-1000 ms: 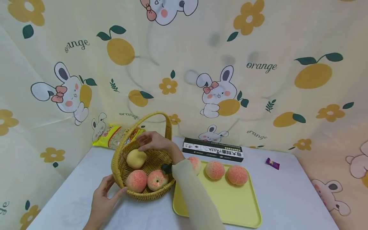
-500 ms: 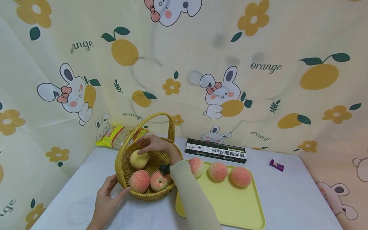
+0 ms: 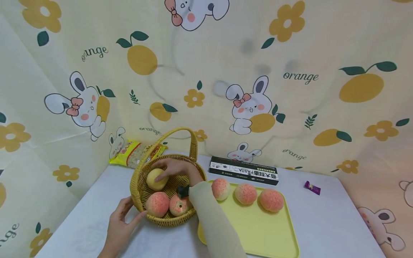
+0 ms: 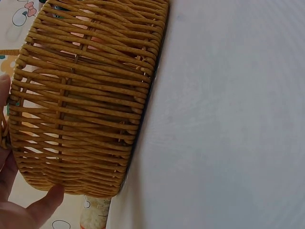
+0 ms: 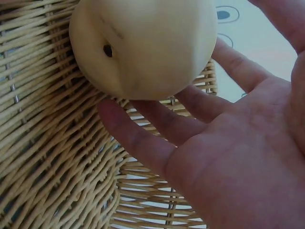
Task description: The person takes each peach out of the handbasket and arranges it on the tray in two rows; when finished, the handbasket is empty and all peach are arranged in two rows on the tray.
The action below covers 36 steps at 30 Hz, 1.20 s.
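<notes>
A wicker basket (image 3: 167,223) with a tall handle stands on the white table. In it lie a pale yellow peach (image 3: 157,180) and two pink speckled peaches, one (image 3: 157,204) at the left and one (image 3: 179,205) partly behind the right wrist. My left hand (image 3: 121,224) holds the basket's left side, its thumb (image 4: 47,202) and fingers touching the weave. Inside the basket, my right hand (image 3: 172,168) grips the yellow peach, fingers (image 5: 138,133) behind it and thumb over its near side. The peach (image 5: 147,43) shows a small dark hole in the right wrist view.
Right of the basket lies a yellow tray (image 3: 258,233), with three pink peaches along its far side. Behind it is a black and white pasta box (image 3: 243,171). A yellow food bag (image 3: 132,153) lies behind the basket. A purple wrapped candy (image 3: 312,187) sits far right.
My right hand has come lower and closed around the yellow peach. My left hand stays at the basket. The whole head view has shifted slightly.
</notes>
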{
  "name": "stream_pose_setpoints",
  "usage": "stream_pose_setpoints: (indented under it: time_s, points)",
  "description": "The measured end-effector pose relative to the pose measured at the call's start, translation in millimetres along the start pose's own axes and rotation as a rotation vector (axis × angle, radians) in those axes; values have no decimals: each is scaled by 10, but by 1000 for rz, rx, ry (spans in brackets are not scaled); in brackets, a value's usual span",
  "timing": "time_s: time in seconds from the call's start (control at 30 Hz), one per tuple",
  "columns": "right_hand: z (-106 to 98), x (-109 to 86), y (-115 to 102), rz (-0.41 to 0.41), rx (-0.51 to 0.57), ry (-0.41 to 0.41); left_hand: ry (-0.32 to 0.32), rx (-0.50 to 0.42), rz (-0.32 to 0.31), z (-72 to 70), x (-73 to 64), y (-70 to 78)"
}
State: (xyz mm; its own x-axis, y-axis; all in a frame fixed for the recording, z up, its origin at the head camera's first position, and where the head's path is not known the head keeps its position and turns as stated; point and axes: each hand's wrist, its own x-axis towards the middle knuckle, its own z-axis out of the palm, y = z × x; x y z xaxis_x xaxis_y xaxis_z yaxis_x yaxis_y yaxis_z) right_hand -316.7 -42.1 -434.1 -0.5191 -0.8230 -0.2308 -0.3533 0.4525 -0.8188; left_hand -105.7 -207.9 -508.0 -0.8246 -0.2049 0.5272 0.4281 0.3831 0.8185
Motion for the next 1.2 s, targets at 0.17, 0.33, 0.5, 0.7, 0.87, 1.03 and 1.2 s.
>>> stream_pose_setpoints:
  time_s: [0.17, 0.33, 0.5, 0.7, 0.87, 1.03, 1.2]
  points:
    - [22, 7, -19, 8, -30, 0, -5, -10, 4, -5, -3, 8]
    - [34, 9, 6, 23, -9, -5, -16, -21, 19, 3, 5, 1]
    - [45, 10, 24, 9, -8, 14, -20, -29, 23, 4, 10, 1]
    - [54, 49, 85, -18, -4, 15, -14, -11, -20, -4, 0, 23]
    - [37, 40, 95, -20, 16, 24, -15, -17, -9, -8, 0, 15]
    - [6, 6, 36, -75, 62, 63, -11, -19, -2, -7, 0, 18]
    - [-56, -57, -13, -123, 80, 119, -8, -24, 7, 5, -2, 7]
